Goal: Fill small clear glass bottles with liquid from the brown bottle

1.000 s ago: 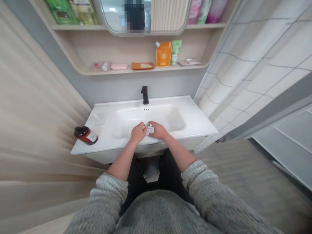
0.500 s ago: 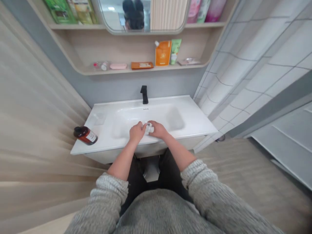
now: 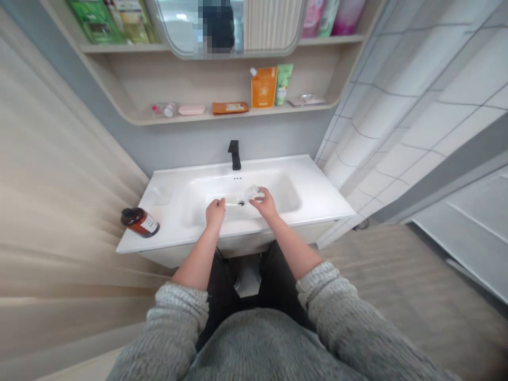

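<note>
A thin white stick (image 3: 230, 203) with a dark tip, too small to identify, lies level above the basin, pinched at one end by the left hand (image 3: 215, 213), its fingers closed. Just beside it, a crumpled clear plastic wrapper (image 3: 251, 193) is held in the partly open fingers of the right hand (image 3: 265, 204). Both hands are over the white sink (image 3: 317, 201), with a black faucet (image 3: 235, 155) beyond and a brown bottle (image 3: 139, 222) on its left edge.

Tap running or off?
Looks off: no stream of water shows under the black tap or in the basin below it.
</note>
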`<state>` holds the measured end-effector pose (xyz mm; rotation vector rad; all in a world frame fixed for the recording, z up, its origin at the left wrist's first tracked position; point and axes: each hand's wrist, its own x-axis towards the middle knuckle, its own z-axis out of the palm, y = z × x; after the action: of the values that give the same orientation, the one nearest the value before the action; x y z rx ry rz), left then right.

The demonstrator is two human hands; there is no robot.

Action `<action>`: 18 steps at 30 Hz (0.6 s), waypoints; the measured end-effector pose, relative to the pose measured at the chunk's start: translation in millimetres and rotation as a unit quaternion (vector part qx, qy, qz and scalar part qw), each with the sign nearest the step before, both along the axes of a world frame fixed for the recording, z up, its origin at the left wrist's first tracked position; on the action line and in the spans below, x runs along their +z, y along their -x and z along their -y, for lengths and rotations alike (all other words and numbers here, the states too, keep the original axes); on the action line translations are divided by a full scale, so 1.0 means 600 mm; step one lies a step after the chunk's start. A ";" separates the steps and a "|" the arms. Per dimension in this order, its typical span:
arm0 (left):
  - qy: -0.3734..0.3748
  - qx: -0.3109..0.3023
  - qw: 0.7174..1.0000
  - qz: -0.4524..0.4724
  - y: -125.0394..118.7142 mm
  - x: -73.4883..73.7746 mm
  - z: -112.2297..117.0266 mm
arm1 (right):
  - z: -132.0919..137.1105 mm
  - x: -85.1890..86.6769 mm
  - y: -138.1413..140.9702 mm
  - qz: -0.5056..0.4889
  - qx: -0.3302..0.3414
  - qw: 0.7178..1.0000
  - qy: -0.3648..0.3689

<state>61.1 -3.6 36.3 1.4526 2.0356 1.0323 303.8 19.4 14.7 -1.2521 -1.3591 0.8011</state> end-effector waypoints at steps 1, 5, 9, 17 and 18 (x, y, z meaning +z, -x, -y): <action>0.012 0.000 0.999 -0.031 -0.003 0.004 0.003 | 0.002 0.002 -0.008 -0.007 0.012 1.000 -0.004; 0.035 0.008 0.994 -0.102 -0.013 0.013 0.014 | 0.018 0.014 -0.090 0.040 0.073 0.996 -0.034; 0.037 -0.029 0.992 -0.119 -0.012 0.009 0.011 | 0.030 0.015 -0.238 0.024 0.015 0.999 -0.019; 0.038 -0.058 0.990 -0.121 -0.009 0.003 -0.003 | 0.046 -0.008 -0.403 -0.014 -0.127 0.991 -0.023; 0.030 -0.059 0.991 -0.121 -0.014 0.006 -0.002 | 0.049 -0.009 -0.402 -0.015 -0.126 0.992 -0.027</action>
<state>69.7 -2.6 40.2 1.7128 2.0939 0.7727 544.8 -9.9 9.3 -1.3336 -1.1623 0.6001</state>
